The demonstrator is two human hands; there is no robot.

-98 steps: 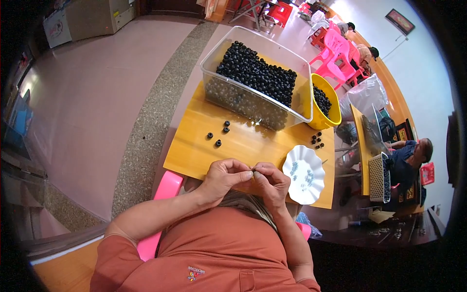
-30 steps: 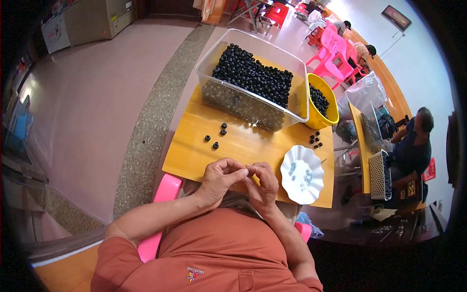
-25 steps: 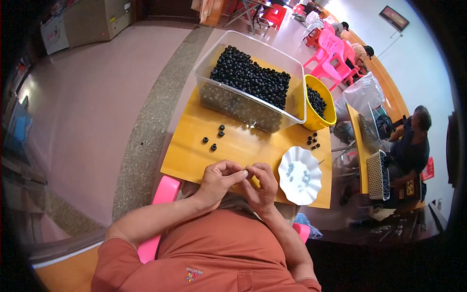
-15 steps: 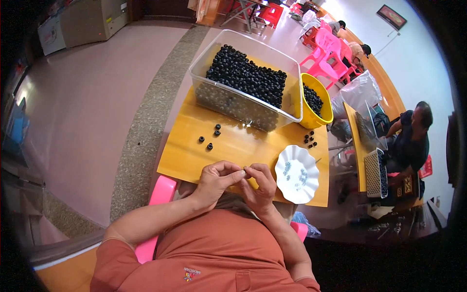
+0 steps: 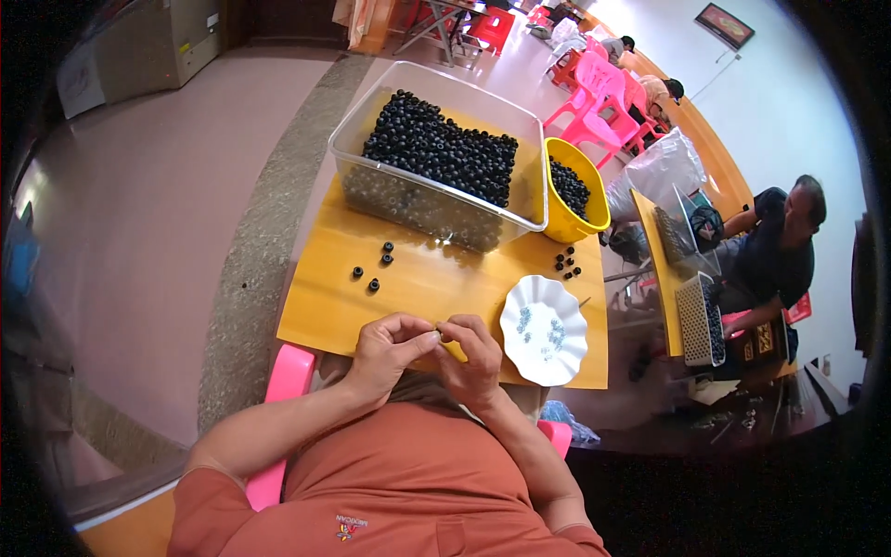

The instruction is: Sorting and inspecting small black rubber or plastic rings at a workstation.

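My left hand (image 5: 379, 357) and my right hand (image 5: 471, 362) meet at the table's near edge, thumbs and fingertips pinched together. Between the fingertips is something small and dark, mostly hidden, whose kind I cannot make out. Just right of my right hand lies a white scalloped plate (image 5: 541, 367) with tiny pale bluish pieces in little groups. Several black ring-like parts (image 5: 374, 285) sit loose on the table (image 5: 320, 311) beyond my left hand. A second group of smaller black parts (image 5: 560, 266) lies beyond the plate.
A clear plastic bin (image 5: 418, 206) of black parts fills the table's far side, with a yellow tub (image 5: 594, 200) of similar parts beside it. On the right, another person (image 5: 770, 251) sits at a table with a perforated basket (image 5: 698, 325). Pink chairs (image 5: 599, 97) stand farther back.
The whole view has shifted, so the table and bin appear farther left. My hands stay pinched together at the table edge. The person at the right has moved slightly.
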